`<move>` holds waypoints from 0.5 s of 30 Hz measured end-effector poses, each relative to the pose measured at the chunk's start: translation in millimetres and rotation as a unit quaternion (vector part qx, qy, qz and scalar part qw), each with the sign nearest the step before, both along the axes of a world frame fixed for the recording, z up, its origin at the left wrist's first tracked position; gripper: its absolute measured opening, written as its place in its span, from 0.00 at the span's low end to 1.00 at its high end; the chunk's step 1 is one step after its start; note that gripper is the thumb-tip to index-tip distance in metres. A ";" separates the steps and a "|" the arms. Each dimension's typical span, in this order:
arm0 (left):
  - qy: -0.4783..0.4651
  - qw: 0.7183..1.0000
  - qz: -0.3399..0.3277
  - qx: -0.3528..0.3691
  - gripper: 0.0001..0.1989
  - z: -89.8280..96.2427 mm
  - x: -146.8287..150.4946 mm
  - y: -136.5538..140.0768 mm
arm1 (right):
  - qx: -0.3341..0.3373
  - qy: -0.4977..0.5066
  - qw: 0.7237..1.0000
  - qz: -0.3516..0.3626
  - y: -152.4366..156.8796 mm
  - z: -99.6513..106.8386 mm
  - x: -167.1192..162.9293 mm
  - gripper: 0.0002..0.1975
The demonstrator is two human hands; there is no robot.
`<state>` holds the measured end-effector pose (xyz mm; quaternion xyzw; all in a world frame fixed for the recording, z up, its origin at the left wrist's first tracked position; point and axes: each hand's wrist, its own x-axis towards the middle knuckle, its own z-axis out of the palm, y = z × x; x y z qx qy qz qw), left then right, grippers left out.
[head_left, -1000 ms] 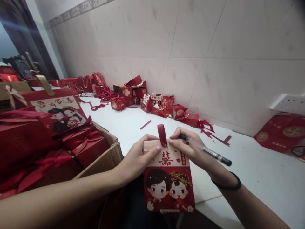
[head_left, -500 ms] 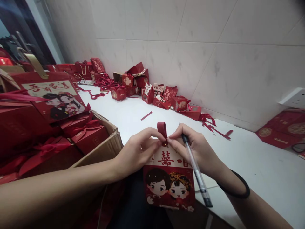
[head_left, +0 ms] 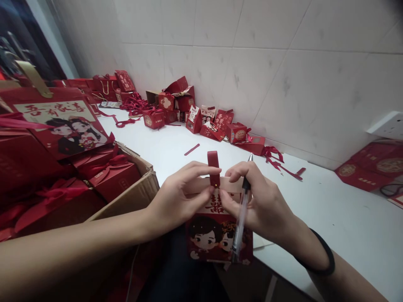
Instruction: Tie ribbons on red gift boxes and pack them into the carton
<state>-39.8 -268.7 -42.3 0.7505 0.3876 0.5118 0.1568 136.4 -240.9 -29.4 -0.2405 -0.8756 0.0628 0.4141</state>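
Observation:
A red and cream wedding gift box (head_left: 206,241), printed with two cartoon faces, hangs upright in front of me. A dark red strap loop (head_left: 213,161) rises from its top, fastened by a small gold rivet. My left hand (head_left: 178,197) pinches the box's top edge beside the strap, forefinger across the loop and thumb below the rivet. On the other side my right hand (head_left: 266,205) holds the top edge between thumb and fingers. It also keeps a clear pen (head_left: 241,224) tucked between its fingers, tip up, the barrel crossing the printed face.
A cardboard carton (head_left: 135,191) of red gift boxes with ribbons stands at left. Assembled boxes (head_left: 237,133) and loose ribbons (head_left: 135,102) line the wall on the white table (head_left: 343,218). A flat red box (head_left: 365,165) leans under the wall socket (head_left: 388,126).
My right fingers have shifted and spread at the box's top, showing a pale top edge. The pen has swung, its tip higher and its lower end further left, over the box.

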 end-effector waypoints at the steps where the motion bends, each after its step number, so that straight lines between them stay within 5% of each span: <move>1: -0.001 1.000 0.003 0.000 0.13 0.5 0.5 -0.7 | 0.021 0.001 1.000 -0.008 -1.3 0.2 0.0 0.08; 15: 0.004 1.000 0.001 0.012 0.15 -2.3 0.7 -4.0 | 0.100 -0.040 0.993 -0.042 -9.4 -0.6 -4.1 0.06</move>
